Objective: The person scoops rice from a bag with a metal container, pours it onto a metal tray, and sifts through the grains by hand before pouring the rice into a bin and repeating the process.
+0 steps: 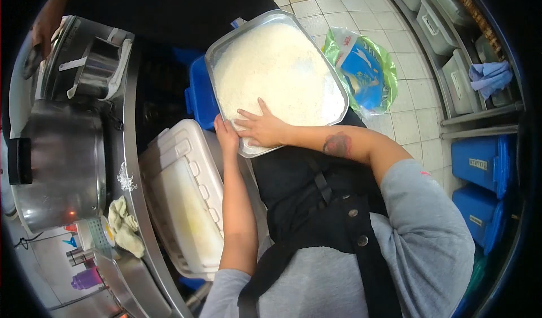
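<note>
A metal tray (212,64) is filled with a pale, fine, crumbly food (271,64) that I cannot name for certain. My left hand (227,136) grips the tray's near left corner, its fingers around the rim. Flat on the pale crumbs near that same corner lies my right hand (262,127), fingers spread, with nothing held in it. Under the tray's left side, a blue container (201,92) shows in part. Beside my left arm is a large whitish plastic bin with a lid (189,199).
A steel counter at left carries a large pot (62,160), a smaller pan (99,69) and a crumpled cloth (125,227). Another person's hand (48,30) is at upper left. A plastic bag (364,72) stands on the tiled floor. Shelves at right hold blue boxes (480,163).
</note>
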### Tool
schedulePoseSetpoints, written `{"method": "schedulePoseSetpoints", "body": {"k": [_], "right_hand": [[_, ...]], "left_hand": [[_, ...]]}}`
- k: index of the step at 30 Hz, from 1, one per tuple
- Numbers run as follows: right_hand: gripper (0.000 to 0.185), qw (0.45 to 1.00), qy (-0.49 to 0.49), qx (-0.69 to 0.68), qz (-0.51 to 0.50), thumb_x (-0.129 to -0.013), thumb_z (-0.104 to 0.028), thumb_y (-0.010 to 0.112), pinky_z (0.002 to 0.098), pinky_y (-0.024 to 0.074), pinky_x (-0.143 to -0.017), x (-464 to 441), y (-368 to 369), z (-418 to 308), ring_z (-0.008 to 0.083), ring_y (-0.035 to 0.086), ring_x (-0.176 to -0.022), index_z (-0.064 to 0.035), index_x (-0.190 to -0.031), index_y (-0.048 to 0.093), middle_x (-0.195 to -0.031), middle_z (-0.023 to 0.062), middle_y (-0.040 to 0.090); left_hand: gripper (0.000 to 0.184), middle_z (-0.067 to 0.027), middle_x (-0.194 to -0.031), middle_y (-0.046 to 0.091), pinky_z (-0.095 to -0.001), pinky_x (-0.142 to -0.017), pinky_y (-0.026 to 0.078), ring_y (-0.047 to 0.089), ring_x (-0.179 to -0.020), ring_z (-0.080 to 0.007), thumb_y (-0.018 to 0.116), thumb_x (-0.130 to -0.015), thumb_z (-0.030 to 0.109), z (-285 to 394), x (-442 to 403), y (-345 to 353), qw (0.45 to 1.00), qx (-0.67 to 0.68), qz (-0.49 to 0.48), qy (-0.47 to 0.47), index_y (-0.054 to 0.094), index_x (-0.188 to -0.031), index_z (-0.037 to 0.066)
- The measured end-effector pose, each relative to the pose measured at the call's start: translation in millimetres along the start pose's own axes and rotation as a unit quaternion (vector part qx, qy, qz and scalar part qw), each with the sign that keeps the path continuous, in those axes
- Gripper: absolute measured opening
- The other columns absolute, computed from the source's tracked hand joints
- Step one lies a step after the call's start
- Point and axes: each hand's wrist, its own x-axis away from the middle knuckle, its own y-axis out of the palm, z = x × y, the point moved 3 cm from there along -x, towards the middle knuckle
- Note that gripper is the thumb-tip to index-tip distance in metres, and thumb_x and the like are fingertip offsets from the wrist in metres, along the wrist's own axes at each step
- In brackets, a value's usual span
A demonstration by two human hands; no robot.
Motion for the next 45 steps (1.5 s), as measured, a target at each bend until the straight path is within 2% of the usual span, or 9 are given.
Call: {"method": "schedulePoseSetpoints", "body": {"k": [5,11,12,20,26,29,35,38,45], "right_hand": [[0.045,0.992,0.096,0.082,0.002,-0.095,-0.038,0.047,0.0787,0.0178,-0.100,-26,-1,57,0.0303,0.024,-0.143,-0.0243,-0.137,0.050,-0.149,0.0019,0.038],[0.030,0.957,0.249,0.012,0.148,-0.088,-0.025,0.056,0.0659,0.0383,-0.088,-2,-13,112,0.0298,0.047,-0.118,-0.0178,-0.116,0.062,-0.124,0.0052,0.054],[0.020,0.948,0.264,-0.006,0.177,-0.082,-0.018,0.061,0.0536,0.0449,-0.084,8,-25,104,0.0299,0.053,-0.103,-0.0136,-0.101,0.065,-0.108,0.0069,0.058],[0.029,0.946,0.177,-0.261,0.068,-0.069,0.002,0.064,0.0391,0.0522,-0.080,13,-43,88,0.0344,0.067,-0.085,-0.0073,-0.096,0.072,-0.092,0.0164,0.071],[0.025,0.933,0.138,-0.312,0.112,-0.078,-0.014,0.066,0.0361,0.0520,-0.087,-14,-122,100,0.0309,0.067,-0.094,-0.0096,-0.102,0.071,-0.107,0.0146,0.069],[0.038,0.960,0.232,-0.149,-0.044,-0.081,-0.024,0.069,0.0453,0.0477,-0.095,7,-92,114,0.0325,0.058,-0.114,-0.0136,-0.117,0.065,-0.131,0.0147,0.057],[0.058,0.997,0.062,-0.039,-0.009,-0.083,-0.045,0.065,0.0691,0.0255,-0.104,78,-49,78,0.0303,0.021,-0.144,-0.0245,-0.135,0.051,-0.152,0.0101,0.032],[0.054,0.998,-0.035,-0.043,-0.023,-0.084,-0.048,0.061,0.0678,0.0210,-0.107,76,-37,67,0.0296,0.025,-0.143,-0.0302,-0.134,0.052,-0.151,0.0063,0.034],[0.045,0.984,0.153,-0.036,0.079,-0.084,-0.042,0.061,0.0658,0.0281,-0.102,-6,-10,117,0.0266,0.036,-0.136,-0.0270,-0.126,0.059,-0.142,0.0045,0.046]], "left_hand": [[0.038,-0.0264,-0.132,0.046,-0.0421,-0.106,0.034,0.045,-0.122,-0.0408,0.041,-0.095,0.010,-5,-2,1,1.000,-0.011,0.005,0.012,0.047,-0.125,-0.011],[0.043,-0.0256,-0.135,0.045,-0.0394,-0.109,0.031,0.043,-0.126,-0.0382,0.041,-0.095,0.014,1,-3,-1,1.000,-0.004,-0.017,-0.013,0.045,-0.130,-0.011],[0.041,-0.0255,-0.134,0.046,-0.0401,-0.107,0.032,0.044,-0.125,-0.0387,0.041,-0.095,0.013,0,-3,0,1.000,-0.005,-0.010,-0.009,0.046,-0.129,-0.010],[0.039,-0.0245,-0.133,0.046,-0.0405,-0.105,0.034,0.045,-0.123,-0.0396,0.042,-0.094,0.012,-6,-3,1,1.000,0.012,-0.011,0.001,0.047,-0.127,-0.010],[0.040,-0.0251,-0.134,0.045,-0.0409,-0.107,0.033,0.044,-0.124,-0.0397,0.042,-0.094,0.012,-7,-3,3,1.000,0.003,-0.003,-0.025,0.046,-0.127,-0.010],[0.040,-0.0255,-0.134,0.045,-0.0412,-0.107,0.033,0.044,-0.124,-0.0397,0.042,-0.094,0.012,-11,-3,4,1.000,0.001,0.003,-0.009,0.046,-0.127,-0.010],[0.040,-0.0236,-0.135,0.046,-0.0381,-0.108,0.032,0.043,-0.127,-0.0367,0.041,-0.096,0.014,-9,-4,3,1.000,0.016,-0.009,-0.025,0.047,-0.130,-0.007],[0.040,-0.0232,-0.134,0.046,-0.0383,-0.107,0.032,0.044,-0.125,-0.0365,0.041,-0.096,0.014,-17,-5,8,1.000,-0.003,0.009,-0.024,0.047,-0.129,-0.007],[0.040,-0.0229,-0.133,0.046,-0.0383,-0.107,0.033,0.044,-0.126,-0.0361,0.041,-0.096,0.015,-10,-4,4,1.000,0.015,-0.004,-0.024,0.047,-0.129,-0.008]]}}
